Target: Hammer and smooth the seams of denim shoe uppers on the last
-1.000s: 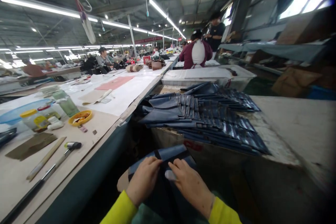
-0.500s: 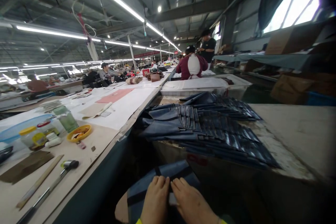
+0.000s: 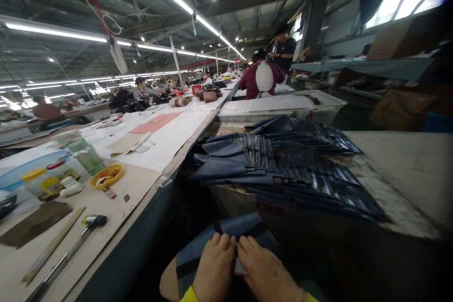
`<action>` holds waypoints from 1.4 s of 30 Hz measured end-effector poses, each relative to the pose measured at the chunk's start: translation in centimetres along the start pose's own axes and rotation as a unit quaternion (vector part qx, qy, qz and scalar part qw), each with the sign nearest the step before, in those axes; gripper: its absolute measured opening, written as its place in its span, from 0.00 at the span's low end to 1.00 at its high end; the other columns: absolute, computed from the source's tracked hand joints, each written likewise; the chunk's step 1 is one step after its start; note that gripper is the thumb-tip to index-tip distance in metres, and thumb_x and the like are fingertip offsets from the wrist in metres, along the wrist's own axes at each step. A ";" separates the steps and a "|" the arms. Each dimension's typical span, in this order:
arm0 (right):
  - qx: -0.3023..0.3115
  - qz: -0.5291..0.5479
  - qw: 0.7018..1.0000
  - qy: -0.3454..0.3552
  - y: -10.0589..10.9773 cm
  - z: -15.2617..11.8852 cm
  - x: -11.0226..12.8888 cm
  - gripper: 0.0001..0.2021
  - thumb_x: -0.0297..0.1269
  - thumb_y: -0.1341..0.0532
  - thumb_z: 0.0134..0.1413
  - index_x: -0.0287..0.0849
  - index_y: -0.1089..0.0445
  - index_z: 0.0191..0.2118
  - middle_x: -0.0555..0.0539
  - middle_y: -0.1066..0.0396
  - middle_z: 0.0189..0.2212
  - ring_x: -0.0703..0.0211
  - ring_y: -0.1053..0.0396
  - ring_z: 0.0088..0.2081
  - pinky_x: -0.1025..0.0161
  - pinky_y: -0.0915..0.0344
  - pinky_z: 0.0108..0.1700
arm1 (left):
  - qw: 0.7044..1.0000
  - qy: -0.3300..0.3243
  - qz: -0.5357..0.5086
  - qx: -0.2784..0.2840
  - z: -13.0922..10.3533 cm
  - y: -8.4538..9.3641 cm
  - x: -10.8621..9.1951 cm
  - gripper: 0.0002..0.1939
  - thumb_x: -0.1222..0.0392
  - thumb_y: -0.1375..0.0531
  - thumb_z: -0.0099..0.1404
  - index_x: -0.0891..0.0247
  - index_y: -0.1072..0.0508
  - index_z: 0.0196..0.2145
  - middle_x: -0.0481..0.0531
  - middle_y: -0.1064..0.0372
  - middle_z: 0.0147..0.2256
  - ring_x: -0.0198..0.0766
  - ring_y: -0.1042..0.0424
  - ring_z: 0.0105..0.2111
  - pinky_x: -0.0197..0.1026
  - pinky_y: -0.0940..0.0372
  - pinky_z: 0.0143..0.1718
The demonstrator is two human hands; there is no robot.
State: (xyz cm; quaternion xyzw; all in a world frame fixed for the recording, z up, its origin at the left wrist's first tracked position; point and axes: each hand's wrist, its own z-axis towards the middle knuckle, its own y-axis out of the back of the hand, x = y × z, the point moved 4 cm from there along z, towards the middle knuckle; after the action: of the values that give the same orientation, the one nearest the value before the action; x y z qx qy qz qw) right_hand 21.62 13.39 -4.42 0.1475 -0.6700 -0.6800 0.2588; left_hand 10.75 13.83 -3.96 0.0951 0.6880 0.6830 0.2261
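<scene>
Low in front of me is a dark blue leather-like panel [image 3: 244, 222] with black strips across it and a tan piece at its left edge. My left hand [image 3: 216, 262] and my right hand [image 3: 264, 264] lie side by side on it. Their fingers are curled and pinch the panel at its middle, with the fingertips almost touching. The thumbs are mostly hidden beneath. Beyond the hands lies a fanned stack of similar blue panels [image 3: 247, 160].
On the table at left are a hammer [image 3: 85, 233], a wooden stick [image 3: 54, 245], a yellow dish [image 3: 118, 173], a yellow-lidded jar [image 3: 38, 184] and a green glass jar [image 3: 88, 155]. The table's edge [image 3: 166, 177] runs forward beside me. A person in maroon [image 3: 253, 78] sits ahead.
The view has shifted slightly, and hands and panel appear a little further right. My fingers keep their grip on the panel.
</scene>
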 end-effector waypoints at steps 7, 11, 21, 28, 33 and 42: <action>-0.039 0.115 0.992 -0.036 0.6 -1.3 -0.4 0.28 0.21 0.46 0.43 0.42 0.36 0.53 0.45 0.33 0.49 0.51 0.37 0.50 0.56 0.34 0.48 | 0.994 0.050 -0.068 -0.070 -1.6 -0.7 0.4 0.26 0.73 0.53 0.63 0.59 0.36 0.56 0.52 0.32 0.48 0.41 0.35 0.46 0.41 0.38 0.49; -0.062 0.152 0.986 -0.030 1.6 -1.7 -0.5 0.25 0.22 0.46 0.45 0.45 0.34 0.52 0.46 0.33 0.48 0.55 0.37 0.49 0.58 0.37 0.53 | 0.992 -0.007 -0.046 -0.116 -2.9 -3.0 2.0 0.26 0.70 0.49 0.61 0.61 0.38 0.57 0.53 0.35 0.53 0.41 0.35 0.50 0.41 0.38 0.52; -0.045 0.180 0.982 -0.034 1.8 -1.1 -0.4 0.25 0.22 0.47 0.46 0.43 0.33 0.52 0.46 0.33 0.48 0.55 0.37 0.49 0.57 0.37 0.53 | 0.978 -0.087 0.051 -0.184 -4.0 -5.7 3.5 0.31 0.70 0.49 0.59 0.64 0.44 0.61 0.55 0.38 0.56 0.41 0.35 0.53 0.41 0.35 0.51; -0.029 0.130 0.990 -0.052 1.6 -0.3 -0.3 0.24 0.23 0.47 0.48 0.40 0.35 0.53 0.44 0.34 0.51 0.52 0.38 0.51 0.56 0.39 0.54 | 0.984 -0.084 0.003 -0.158 -3.3 -3.9 2.9 0.26 0.66 0.45 0.59 0.61 0.37 0.56 0.54 0.32 0.51 0.41 0.32 0.47 0.40 0.35 0.46; 0.011 0.090 0.995 -0.044 2.6 1.0 0.0 0.17 0.23 0.48 0.47 0.41 0.30 0.41 0.45 0.31 0.41 0.53 0.34 0.42 0.57 0.34 0.44 | 0.986 -0.002 -0.095 -0.139 -1.8 -1.3 2.3 0.18 0.69 0.47 0.58 0.57 0.28 0.44 0.52 0.29 0.40 0.42 0.31 0.39 0.41 0.36 0.38; -0.076 0.167 0.979 -0.093 0.6 -1.1 -0.5 0.25 0.23 0.47 0.46 0.44 0.35 0.52 0.48 0.34 0.51 0.56 0.40 0.52 0.61 0.42 0.55 | 0.974 -0.056 -0.061 -0.212 -2.6 -3.2 2.7 0.21 0.68 0.48 0.58 0.58 0.31 0.50 0.55 0.29 0.44 0.42 0.30 0.42 0.41 0.35 0.40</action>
State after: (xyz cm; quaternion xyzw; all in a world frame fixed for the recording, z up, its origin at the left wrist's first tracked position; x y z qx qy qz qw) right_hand 22.71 12.73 -3.94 -0.0503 -0.6528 -0.6869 0.3153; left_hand 7.84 12.52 -7.70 0.0408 0.5187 0.7915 0.3207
